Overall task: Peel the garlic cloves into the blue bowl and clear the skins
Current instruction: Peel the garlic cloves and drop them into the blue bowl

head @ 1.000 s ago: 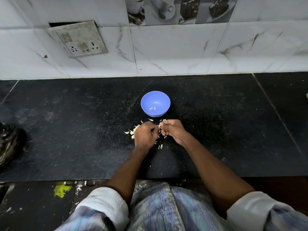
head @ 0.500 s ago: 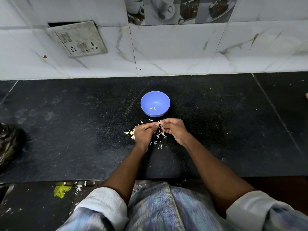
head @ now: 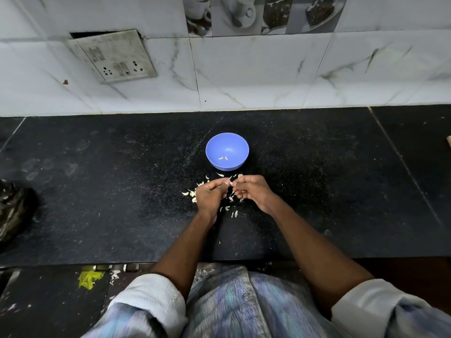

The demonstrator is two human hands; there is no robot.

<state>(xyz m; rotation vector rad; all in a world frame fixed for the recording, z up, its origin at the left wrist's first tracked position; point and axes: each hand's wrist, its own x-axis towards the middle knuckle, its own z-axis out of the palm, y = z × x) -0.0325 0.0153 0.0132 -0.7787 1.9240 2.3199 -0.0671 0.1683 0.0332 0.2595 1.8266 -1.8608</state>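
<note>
I'm mid-peel here. My left hand (head: 211,195) and right hand (head: 253,191) meet at centre frame, fingertips pinched together on one garlic clove (head: 230,182), barely visible between them, just below the blue bowl (head: 227,151). Two peeled cloves (head: 223,158) already lie in the bowl's bottom. Skins (head: 192,192) are scattered on the black counter (head: 97,191) around and under both hands. Next, I reckon, I strip the last skin, reach up-frame to drop the clove in, careful not to carry peel with it. Clearing the skins comes later.
</note>
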